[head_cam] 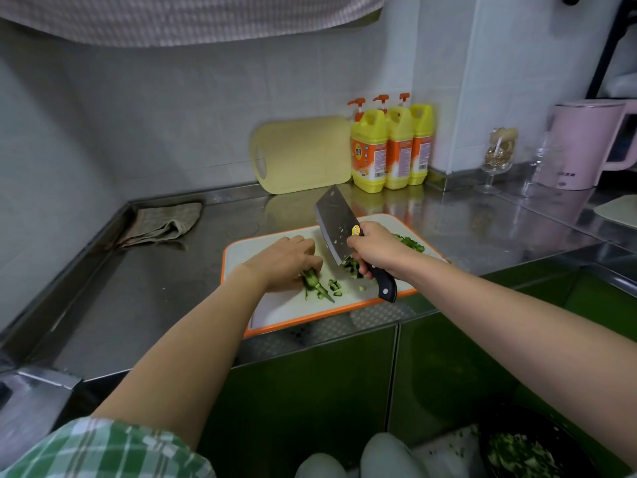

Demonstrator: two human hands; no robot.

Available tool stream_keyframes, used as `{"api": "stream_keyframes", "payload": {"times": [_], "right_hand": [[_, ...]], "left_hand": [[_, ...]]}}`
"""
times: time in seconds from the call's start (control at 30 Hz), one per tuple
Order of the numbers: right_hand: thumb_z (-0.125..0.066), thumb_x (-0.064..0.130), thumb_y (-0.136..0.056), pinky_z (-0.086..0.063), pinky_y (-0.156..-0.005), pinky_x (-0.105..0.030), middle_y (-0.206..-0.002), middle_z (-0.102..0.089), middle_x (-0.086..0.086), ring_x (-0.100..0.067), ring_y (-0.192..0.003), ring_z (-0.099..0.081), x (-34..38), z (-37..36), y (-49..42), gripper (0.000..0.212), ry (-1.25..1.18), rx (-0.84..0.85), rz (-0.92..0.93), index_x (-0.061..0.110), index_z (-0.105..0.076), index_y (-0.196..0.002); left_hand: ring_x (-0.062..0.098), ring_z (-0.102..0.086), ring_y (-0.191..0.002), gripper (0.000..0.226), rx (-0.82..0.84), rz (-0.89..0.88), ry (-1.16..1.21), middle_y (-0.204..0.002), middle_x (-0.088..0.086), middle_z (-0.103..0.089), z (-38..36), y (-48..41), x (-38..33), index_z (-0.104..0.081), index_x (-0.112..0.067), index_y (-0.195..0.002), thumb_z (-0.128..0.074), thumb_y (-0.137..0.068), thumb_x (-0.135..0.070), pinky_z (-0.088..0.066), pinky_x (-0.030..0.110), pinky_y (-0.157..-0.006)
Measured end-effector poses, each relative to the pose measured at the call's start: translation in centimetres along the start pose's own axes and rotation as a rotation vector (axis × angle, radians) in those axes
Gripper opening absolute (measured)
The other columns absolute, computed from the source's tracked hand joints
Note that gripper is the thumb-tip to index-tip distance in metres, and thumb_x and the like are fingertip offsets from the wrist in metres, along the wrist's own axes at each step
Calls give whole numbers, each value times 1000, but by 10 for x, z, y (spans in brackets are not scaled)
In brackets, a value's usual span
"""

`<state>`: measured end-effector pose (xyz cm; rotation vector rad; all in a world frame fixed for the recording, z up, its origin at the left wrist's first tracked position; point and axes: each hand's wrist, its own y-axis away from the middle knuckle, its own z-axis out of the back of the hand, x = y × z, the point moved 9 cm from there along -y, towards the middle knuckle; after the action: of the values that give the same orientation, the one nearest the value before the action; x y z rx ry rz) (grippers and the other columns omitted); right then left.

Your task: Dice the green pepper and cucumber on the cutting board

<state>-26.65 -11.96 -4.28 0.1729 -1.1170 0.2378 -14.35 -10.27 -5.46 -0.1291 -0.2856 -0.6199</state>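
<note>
Both hands curled: left hand pins cucumber strips, right hand grips the cleaver.

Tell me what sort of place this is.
Most likely a home kitchen: a stainless-steel countertop, three yellow pump bottles of dish soap against the white tiled wall, and a pink electric kettle.
</note>
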Motion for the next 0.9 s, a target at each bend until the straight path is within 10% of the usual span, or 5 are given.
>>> {"api": "stream_keyframes", "payload": {"times": [0.47, 0.9], "right_hand": [[-37, 9, -100, -39, -39, -25, -69, -45, -8, -16, -42, -46, -5, 3, -6, 20, -38, -8, -29, 16, -46, -84], [-37, 9, -99, -38, -40, -25, -68, -44, -8, -16, -41, -44, -3, 0, -3, 18, -61, 16, -21, 14, -46, -85]], "left_hand": [[27, -46, -99, 15, -157, 114, 138, -110, 12, -55, 0, 3, 24, -53, -9, -109, -45, -97, -10, -32, 33, -83], [23, -39, -109, 32, 32, 128, -33, -126, 6, -47, -29, 12, 23, -39, -17, -131, -34, -104, -32, -31, 33, -89]]}}
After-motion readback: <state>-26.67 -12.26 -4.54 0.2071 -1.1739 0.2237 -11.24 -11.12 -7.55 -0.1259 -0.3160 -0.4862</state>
